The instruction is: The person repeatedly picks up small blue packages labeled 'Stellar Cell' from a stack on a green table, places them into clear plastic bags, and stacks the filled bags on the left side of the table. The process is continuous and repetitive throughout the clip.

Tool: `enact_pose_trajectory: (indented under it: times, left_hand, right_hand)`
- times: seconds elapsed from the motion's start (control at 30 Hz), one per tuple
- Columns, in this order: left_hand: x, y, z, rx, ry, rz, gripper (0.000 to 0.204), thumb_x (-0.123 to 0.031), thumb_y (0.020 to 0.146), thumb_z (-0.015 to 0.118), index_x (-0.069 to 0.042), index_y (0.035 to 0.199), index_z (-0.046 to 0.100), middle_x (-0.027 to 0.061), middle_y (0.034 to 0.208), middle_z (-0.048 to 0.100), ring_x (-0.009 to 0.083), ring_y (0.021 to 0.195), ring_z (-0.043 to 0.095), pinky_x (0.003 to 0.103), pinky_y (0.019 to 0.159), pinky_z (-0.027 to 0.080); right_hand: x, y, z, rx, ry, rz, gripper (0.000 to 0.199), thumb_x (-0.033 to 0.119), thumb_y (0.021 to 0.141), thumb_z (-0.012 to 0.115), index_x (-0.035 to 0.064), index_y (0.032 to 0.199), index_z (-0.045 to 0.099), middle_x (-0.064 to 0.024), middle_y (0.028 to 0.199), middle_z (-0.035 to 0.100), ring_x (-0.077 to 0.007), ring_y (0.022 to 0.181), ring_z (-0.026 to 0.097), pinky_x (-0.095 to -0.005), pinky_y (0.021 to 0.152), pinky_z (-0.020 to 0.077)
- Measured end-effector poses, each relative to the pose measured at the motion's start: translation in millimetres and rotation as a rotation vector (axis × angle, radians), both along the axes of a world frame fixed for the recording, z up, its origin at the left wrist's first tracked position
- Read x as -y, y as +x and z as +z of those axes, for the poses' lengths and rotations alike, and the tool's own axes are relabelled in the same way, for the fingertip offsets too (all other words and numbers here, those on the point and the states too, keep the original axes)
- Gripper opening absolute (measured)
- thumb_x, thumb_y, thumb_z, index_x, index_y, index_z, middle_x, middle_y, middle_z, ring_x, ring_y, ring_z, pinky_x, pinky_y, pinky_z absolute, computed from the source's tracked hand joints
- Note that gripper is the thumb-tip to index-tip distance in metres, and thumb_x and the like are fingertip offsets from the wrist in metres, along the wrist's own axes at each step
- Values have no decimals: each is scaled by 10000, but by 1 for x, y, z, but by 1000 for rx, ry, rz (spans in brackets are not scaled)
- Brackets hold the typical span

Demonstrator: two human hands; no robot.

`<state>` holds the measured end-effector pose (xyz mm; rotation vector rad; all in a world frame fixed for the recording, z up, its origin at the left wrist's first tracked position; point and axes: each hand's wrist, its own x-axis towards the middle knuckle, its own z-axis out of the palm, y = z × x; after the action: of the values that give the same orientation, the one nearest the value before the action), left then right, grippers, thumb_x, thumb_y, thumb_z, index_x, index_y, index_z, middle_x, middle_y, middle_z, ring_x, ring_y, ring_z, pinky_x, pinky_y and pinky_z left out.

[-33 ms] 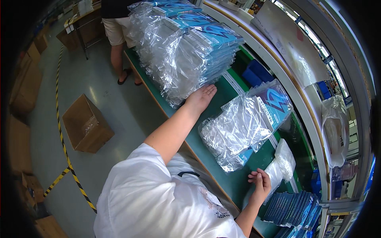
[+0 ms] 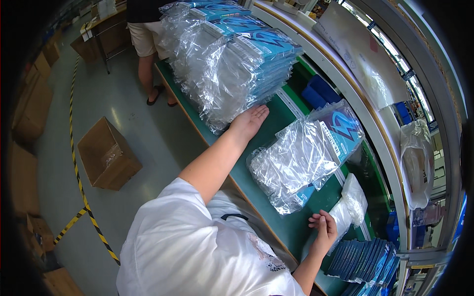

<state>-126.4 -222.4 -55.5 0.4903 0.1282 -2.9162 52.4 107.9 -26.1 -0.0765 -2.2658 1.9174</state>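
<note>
My left hand (image 2: pixel 250 121) lies palm up with its fingers stretched out, at the near foot of a tall stack of blue boxes in clear plastic bags (image 2: pixel 232 64). Nothing is in it. My right hand (image 2: pixel 324 230) hovers by the table's near right part, fingers loosely curled and apart, holding nothing that shows. Between the two hands lies a smaller pile of bagged blue boxes (image 2: pixel 301 158), its loose plastic toward me. Right beside the right hand is a bundle of clear plastic bags (image 2: pixel 353 200). Below it stand rows of unbagged thin blue boxes (image 2: pixel 364 259).
The green table (image 2: pixel 274 121) has a shelf ledge (image 2: pixel 340 69) along its far side, with a blue bin (image 2: pixel 320 91) beneath. An open cardboard box (image 2: pixel 109 155) stands on the floor at left. Another person (image 2: pixel 144 42) stands behind the tall stack.
</note>
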Motion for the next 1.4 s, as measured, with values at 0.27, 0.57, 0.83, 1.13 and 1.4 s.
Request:
enact_pose_trajectory:
  times: [0.27, 0.57, 0.83, 1.13, 1.4]
  left_hand:
    - [24, -14, -9, 15, -6, -2, 406, -12, 985, 249, 158, 1350, 194, 301, 1434, 241, 412, 1345, 268, 490, 1137, 252]
    - [37, -19, -9, 62, -1, 22, 378, 15, 965, 250, 173, 1308, 250, 321, 1407, 275, 428, 1321, 307, 502, 1125, 273]
    - [51, -15, -22, 62, -743, -65, 360, -37, 950, 300, 172, 1229, 390, 322, 1315, 423, 400, 1254, 418, 476, 1090, 331]
    - [56, 59, -8, 115, -976, -119, 319, -151, 956, 499, 35, 1216, 501, 126, 1113, 577, 201, 982, 560, 298, 826, 462]
    - [-44, 185, 50, -606, -1892, 387, 117, -104, 973, 410, -31, 1061, 436, 72, 824, 456, 157, 706, 460, 272, 608, 416]
  right_hand:
    - [2, -4, 1, -6, 10, 4, 211, 106, 934, 536, -43, 1069, 600, -128, 893, 658, -184, 750, 642, -269, 630, 502]
    - [5, -2, 3, -5, 8, 21, 216, 108, 932, 540, -45, 1071, 603, -131, 900, 658, -189, 751, 646, -272, 633, 509]
    - [7, 6, 24, -27, 80, -59, 206, 92, 918, 556, -25, 1072, 629, -107, 904, 667, -153, 801, 639, -248, 704, 490]
    - [-4, 26, 30, -99, 177, -144, 186, 35, 891, 556, -25, 1053, 626, -113, 989, 635, -155, 874, 624, -255, 760, 489]
    - [62, 19, -6, -160, 288, 169, 594, 118, 851, 600, -72, 1351, 342, -271, 1359, 376, -389, 1263, 391, -404, 1045, 333]
